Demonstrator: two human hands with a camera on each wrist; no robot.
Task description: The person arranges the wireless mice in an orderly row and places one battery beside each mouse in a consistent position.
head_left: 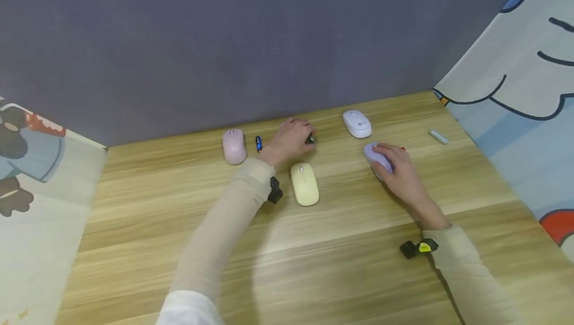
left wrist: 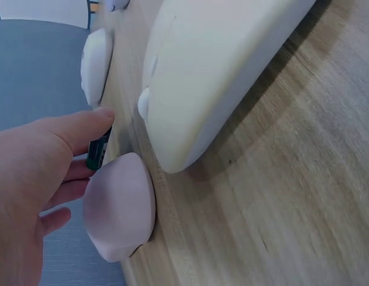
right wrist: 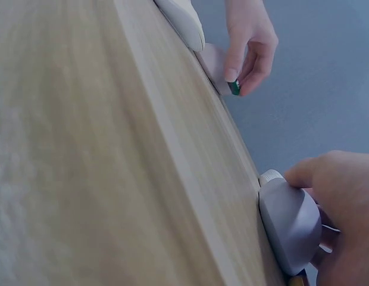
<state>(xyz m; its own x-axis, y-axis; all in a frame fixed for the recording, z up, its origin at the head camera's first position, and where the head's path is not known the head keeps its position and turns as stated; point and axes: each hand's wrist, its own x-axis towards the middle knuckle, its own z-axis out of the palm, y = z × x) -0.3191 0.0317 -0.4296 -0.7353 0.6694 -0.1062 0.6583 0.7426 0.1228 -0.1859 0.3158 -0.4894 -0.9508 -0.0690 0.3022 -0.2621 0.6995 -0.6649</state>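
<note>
My left hand [head_left: 290, 140] pinches a small green and black battery [left wrist: 98, 149] between thumb and fingertips, near the back of the table. In the left wrist view the pink mouse [left wrist: 122, 205] appears just below that battery. To the right, the lavender mouse [head_left: 375, 158] is gripped by my right hand [head_left: 401, 173], thumb on one side and fingers on the other. The yellow mouse [head_left: 305, 184] lies in front of my left hand. Partly hidden past the right fingers is a small red-ended object [head_left: 403, 148].
A white mouse [head_left: 357, 124] sits at the back between both hands. Left of my left hand lies a blue battery [head_left: 258, 144]. A pale grey cylinder [head_left: 439, 137] rests near the right edge of the wooden table [head_left: 179, 205]. A dark grey panel [head_left: 224, 41] rises along the back.
</note>
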